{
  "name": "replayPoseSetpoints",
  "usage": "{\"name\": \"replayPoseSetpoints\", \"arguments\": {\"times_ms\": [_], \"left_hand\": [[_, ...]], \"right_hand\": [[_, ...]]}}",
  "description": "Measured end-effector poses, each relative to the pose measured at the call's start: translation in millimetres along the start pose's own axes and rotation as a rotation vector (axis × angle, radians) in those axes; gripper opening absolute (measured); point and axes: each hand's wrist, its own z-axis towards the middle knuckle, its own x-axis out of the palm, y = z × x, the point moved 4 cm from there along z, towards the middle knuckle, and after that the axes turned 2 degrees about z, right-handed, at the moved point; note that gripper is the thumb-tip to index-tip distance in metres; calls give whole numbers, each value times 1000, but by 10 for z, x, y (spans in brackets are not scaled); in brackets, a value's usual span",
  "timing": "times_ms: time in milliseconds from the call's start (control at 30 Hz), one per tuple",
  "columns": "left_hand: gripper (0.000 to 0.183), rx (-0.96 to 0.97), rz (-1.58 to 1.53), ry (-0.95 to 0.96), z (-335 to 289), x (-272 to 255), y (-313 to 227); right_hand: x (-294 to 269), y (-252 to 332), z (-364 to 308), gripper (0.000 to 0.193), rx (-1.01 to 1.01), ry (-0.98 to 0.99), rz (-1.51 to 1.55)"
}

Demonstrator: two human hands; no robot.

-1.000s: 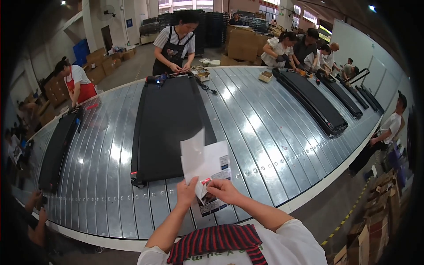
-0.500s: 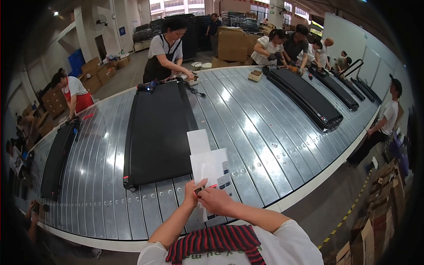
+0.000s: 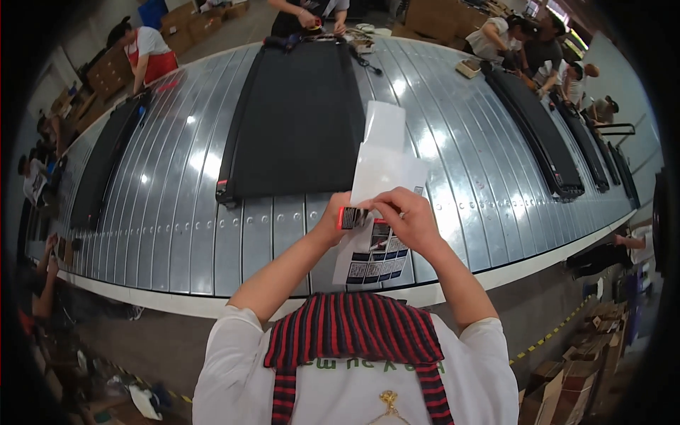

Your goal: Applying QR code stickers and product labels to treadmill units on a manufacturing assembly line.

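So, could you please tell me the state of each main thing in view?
Left hand: gripping the white sheets and small red-edged label.
Right hand: thumb and finger pinched together beside the label; anything between is unclear.
White sheets: overlapping, held over the metal table.
Large black panel: lying flat on the table.
Black cord: lying loose by the panel.

overlapping white sheets, dark printing at near end, small black-and-red label by their left edge

Place: assembly workshop
Desk: long, slatted metal; black units
Workers: several, alongside
Floor: cardboard boxes, striped tape
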Motion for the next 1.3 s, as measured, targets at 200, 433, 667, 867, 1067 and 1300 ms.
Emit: {"name": "replayPoseSetpoints", "arguments": {"times_ms": [200, 433, 667, 867, 1067, 1300], "left_hand": [[23, 425, 474, 113, 16, -73, -154], [29, 146, 271, 111, 42, -143, 1], [30, -75, 62, 109, 57, -156, 163], [32, -175, 210, 26, 50, -226, 286], [33, -235, 498, 0, 53, -362, 499], [32, -430, 680, -42, -146, -653, 870]], "right_hand": [[232, 172, 84, 11, -207, 69, -170], [280, 270, 78, 10, -264, 212, -470], [303, 332, -16, 8, -356, 169, -497], [327, 242, -131, 8, -342, 130, -392], [89, 11, -169, 10, -261, 91, -262], [-294, -499, -87, 14, -78, 61, 18]]}}
